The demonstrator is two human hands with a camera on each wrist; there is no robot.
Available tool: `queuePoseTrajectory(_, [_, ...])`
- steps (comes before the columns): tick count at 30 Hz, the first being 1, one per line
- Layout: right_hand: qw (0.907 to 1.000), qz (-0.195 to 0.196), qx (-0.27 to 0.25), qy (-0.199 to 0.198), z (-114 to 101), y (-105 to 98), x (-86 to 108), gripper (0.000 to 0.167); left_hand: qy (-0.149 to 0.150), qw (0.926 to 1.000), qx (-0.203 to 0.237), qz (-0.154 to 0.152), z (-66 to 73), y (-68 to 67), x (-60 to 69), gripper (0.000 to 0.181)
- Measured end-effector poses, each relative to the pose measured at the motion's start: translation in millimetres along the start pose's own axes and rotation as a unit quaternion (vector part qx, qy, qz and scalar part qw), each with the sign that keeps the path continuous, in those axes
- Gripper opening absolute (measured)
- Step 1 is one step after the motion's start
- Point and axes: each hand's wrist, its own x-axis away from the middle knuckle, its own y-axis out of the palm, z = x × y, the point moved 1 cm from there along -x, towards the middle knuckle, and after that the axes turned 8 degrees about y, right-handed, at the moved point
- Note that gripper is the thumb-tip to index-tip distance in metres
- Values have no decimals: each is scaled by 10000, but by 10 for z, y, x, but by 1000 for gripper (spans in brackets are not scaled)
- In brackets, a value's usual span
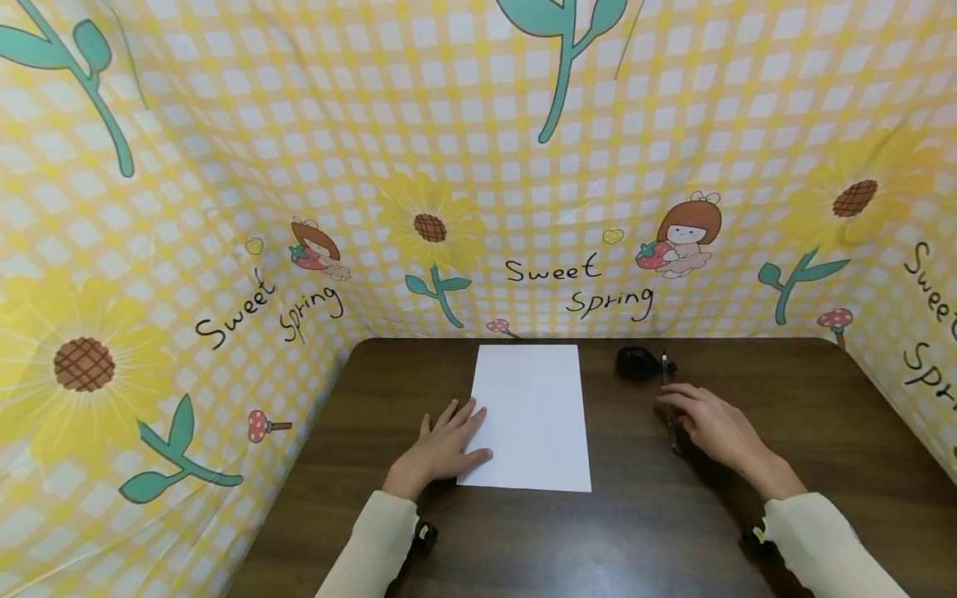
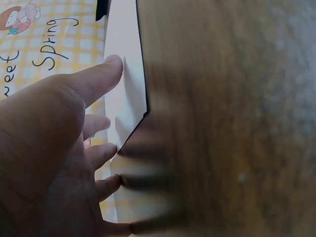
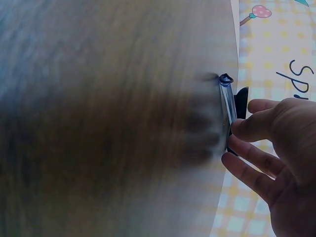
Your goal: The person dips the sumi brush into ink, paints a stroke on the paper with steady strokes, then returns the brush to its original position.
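A blank white sheet of paper (image 1: 534, 423) lies on the dark wooden table. My left hand (image 1: 444, 444) rests on its left edge, fingers spread, with the thumb and some fingertips on the paper. In the left wrist view, the thumb (image 2: 101, 79) lies over the sheet (image 2: 131, 74). To the right, a slim dark pen (image 1: 672, 436) with a clear-looking barrel (image 3: 226, 96) lies lengthwise away from me. My right hand (image 1: 714, 423) pinches it around the middle, thumb on one side and fingers on the other. Part of the pen is hidden behind the fingers.
A rounded black object (image 1: 635, 363) sits near the table's back edge, just beyond the pen; its kind is unclear. A yellow checked cloth (image 1: 478, 149) with flowers and lettering hangs behind the table (image 1: 568, 548) and along both sides.
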Motion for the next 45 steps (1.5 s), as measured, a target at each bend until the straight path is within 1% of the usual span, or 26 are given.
queuePoseTrajectory(5, [10000,-19,36,-25,9,15,-9,48,-45,10000,8,-43,8,2,-13,77])
queuePoseTrajectory(10, [9999,-12,101,-133,21,33,-29,46,-121,9999,104,-7,14,-1,-23,78])
queuePoseTrajectory(18, [9995,-1,167,-258,22,53,-55,43,-139,9997,187,10,21,5,-14,78])
queuePoseTrajectory(28, [9993,-54,262,-243,31,88,-79,34,-163,9996,232,-4,30,6,-7,78])
queuePoseTrajectory(37, [9986,51,377,-356,28,100,-109,30,-51,9997,225,45,2,12,-11,78])
queuePoseTrajectory(45, [9984,70,353,-430,26,115,-108,27,-58,9997,226,8,-6,32,6,78])
